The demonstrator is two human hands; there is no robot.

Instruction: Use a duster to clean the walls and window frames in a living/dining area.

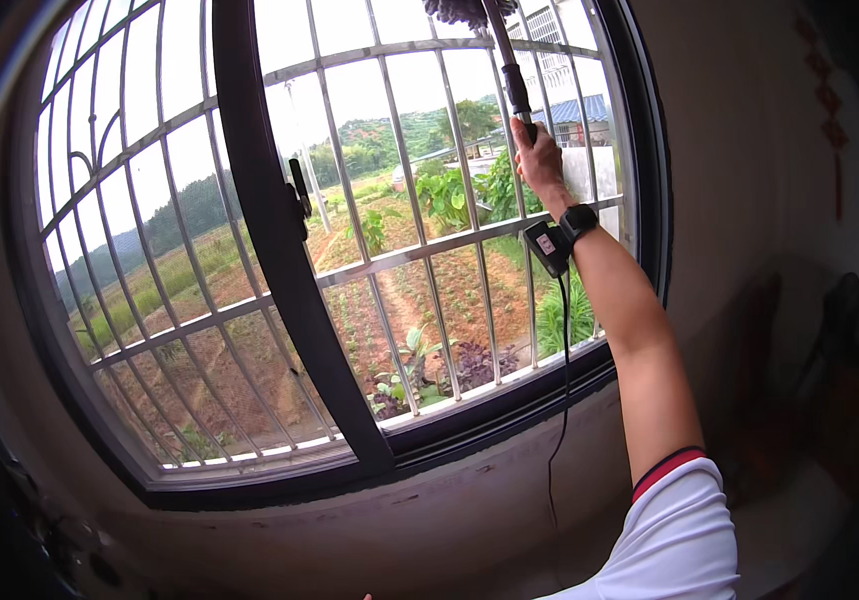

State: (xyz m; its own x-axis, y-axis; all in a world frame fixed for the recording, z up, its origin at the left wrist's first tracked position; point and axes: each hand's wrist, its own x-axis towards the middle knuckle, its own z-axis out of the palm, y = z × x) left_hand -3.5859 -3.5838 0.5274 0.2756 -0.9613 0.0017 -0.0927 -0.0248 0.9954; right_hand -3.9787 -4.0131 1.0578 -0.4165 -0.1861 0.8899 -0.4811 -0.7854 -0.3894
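My right hand (540, 161) is raised and closed around the handle of a duster (516, 90), whose grey fluffy head (467, 10) is partly cut off by the top of the view. The duster is in front of the metal bars (441, 244) of a window; whether it touches them I cannot tell. A black band with a small boxed device (548, 247) is strapped to my right wrist, and a black cable hangs from it. Of my left hand only a fingertip (368, 597) shows at the bottom edge; what it does is hidden.
A dark window frame (279, 247) with a black latch (300, 191) divides the window. An insect screen covers its left part. The sill track (504, 412) runs below, above a bare wall (399, 525). A red hanging ornament (827, 97) is on the right wall, with dark unclear objects beneath.
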